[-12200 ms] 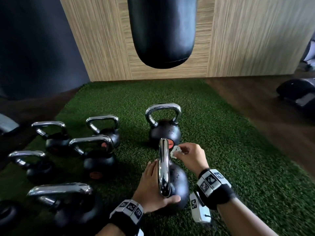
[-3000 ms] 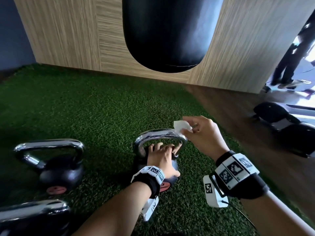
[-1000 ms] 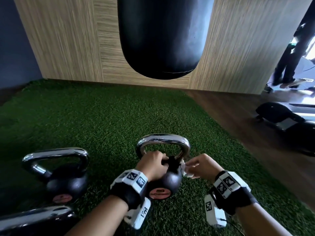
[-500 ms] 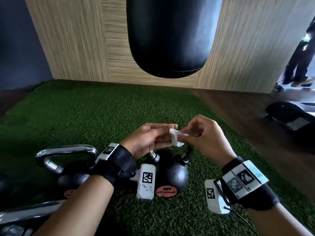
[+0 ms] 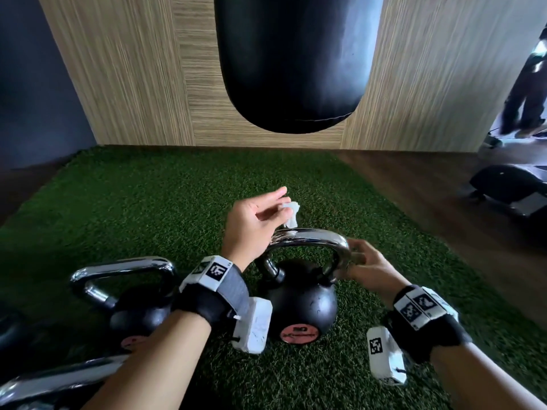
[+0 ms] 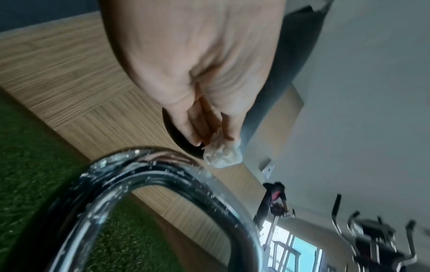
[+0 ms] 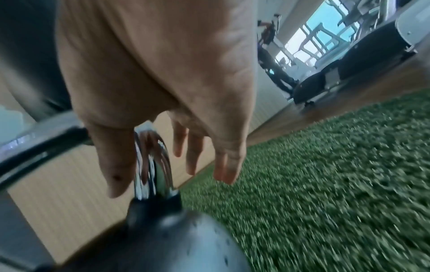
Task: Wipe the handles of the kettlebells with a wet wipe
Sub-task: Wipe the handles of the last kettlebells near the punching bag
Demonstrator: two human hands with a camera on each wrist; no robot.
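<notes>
Pinching a crumpled wipe (image 5: 290, 213) just above the kettlebell (image 5: 302, 303) handle (image 5: 310, 236), left hand (image 5: 254, 223) is raised; right hand (image 5: 367, 266) rests relaxed-fingered at the handle's right bend.

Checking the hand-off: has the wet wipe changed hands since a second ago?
Yes. The wet wipe is now pinched by the left hand above the kettlebell's handle; before, the right hand held it low beside the handle's right post.

Little can be read. The red disc (image 5: 298, 335) low on the front of the centre kettlebell (image 5: 302, 303) carries dark print, too blurred to make out. The white blocks on both wristbands (image 5: 216, 270) show only black-and-white square code patterns, no words.
</notes>
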